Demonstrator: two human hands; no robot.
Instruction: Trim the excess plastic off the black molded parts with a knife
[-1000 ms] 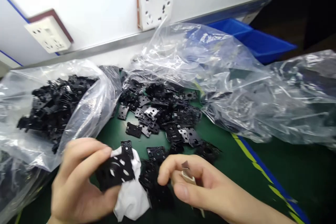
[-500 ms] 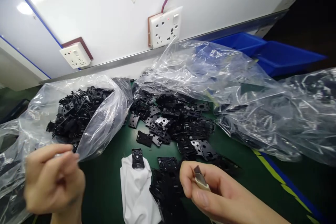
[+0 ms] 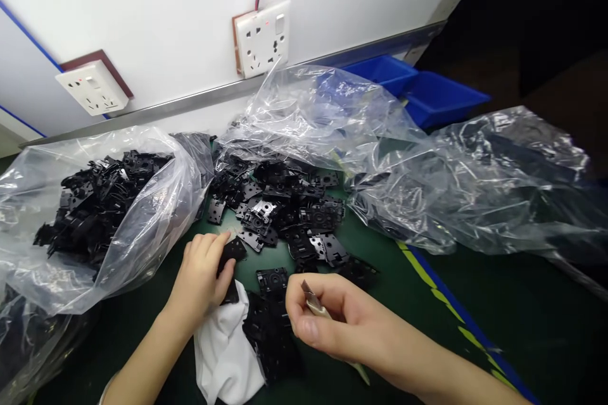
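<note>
My left hand (image 3: 197,275) reaches over the top end of a white cloth (image 3: 228,354), its thumb and fingers closed around a flat black plastic part (image 3: 234,252). Another black piece on the cloth is mostly hidden under that hand. In my right hand (image 3: 337,316) is a utility knife (image 3: 317,308), its short blade pointing up and left above the fingers. Black plastic parts (image 3: 273,335) lie stacked between the cloth and my right hand. Beyond both hands, a loose pile of similar parts (image 3: 280,196) spreads over the green table.
A clear plastic bag (image 3: 183,193) full of black parts stands at the left. More clear plastic bagging (image 3: 399,183) stretches across the back right. Blue bins (image 3: 441,98) sit behind it, near a wall socket (image 3: 263,38). Blue and yellow tape (image 3: 456,310) marks the table at right.
My left hand has come from the left side to the black part beyond the cloth and closed on it. The right hand keeps the knife. The view has turned to the right.
</note>
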